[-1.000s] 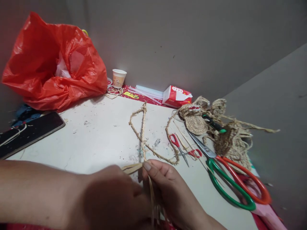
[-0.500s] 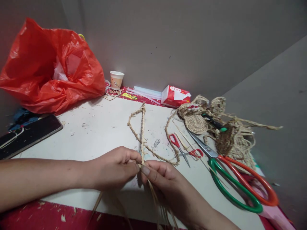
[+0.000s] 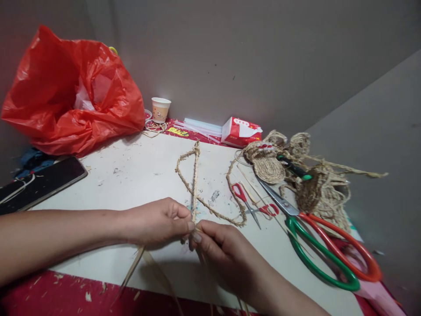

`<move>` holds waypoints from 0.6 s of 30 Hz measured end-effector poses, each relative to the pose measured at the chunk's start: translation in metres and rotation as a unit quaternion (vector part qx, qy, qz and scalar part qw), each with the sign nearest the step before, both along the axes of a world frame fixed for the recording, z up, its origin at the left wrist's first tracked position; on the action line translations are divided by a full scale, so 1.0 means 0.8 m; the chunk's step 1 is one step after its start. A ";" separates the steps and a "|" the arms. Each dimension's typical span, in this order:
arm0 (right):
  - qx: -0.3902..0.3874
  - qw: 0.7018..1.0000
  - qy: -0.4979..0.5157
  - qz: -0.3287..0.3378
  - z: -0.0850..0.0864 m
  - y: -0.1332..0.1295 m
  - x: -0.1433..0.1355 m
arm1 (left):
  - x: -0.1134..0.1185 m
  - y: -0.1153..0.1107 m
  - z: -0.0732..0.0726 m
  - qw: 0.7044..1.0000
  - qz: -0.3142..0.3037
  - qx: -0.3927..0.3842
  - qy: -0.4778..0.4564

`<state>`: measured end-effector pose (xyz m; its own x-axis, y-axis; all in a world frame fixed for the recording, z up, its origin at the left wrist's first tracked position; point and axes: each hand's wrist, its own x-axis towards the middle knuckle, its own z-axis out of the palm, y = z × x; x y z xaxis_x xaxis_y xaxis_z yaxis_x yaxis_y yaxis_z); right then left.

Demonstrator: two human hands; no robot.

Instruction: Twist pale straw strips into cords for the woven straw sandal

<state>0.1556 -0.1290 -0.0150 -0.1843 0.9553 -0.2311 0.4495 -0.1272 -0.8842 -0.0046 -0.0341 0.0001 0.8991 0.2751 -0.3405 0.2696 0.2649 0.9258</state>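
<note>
- Holds the cord by its near end, between the left hand and the right hand, over the white board.
- Lies beyond both hands for most of its length, in line with the gap between them.
- Points lengthwise from the hands toward the wall, nearly straight, leaning slightly right; doubles back at the far tip into a loop on the left, crosses the straight run, then curves right toward the rope pile.
- Pinches with the left hand, thumb against curled fingers, almost without opening; likewise with the right, just beside it.
- Trails below the left hand as loose strips, toward the red cloth.
- To the right, near small scissors and big shears.
- Farther left, by a phone and a red bag.
- Along the far edge, near a cup and tissues.
</note>
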 end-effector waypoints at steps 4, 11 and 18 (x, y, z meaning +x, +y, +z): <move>0.003 0.999 -0.043 0.020 0.007 -0.001 0.006 | -0.003 -0.001 -0.005 0.999 0.025 -0.009 0.044; -0.049 0.998 -0.040 -0.006 0.023 -0.007 0.003 | -0.005 -0.012 0.000 0.994 0.050 0.065 0.068; 0.035 0.997 -0.060 -0.017 0.010 -0.026 -0.028 | -0.004 -0.028 -0.006 0.995 0.103 -0.003 0.019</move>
<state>0.1328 -0.1494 -0.0070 -0.1274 0.9752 -0.1811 0.5484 -0.0829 -0.8321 -0.0075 -0.0563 -0.0047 0.8103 0.4495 -0.3760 0.2442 0.3242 0.9139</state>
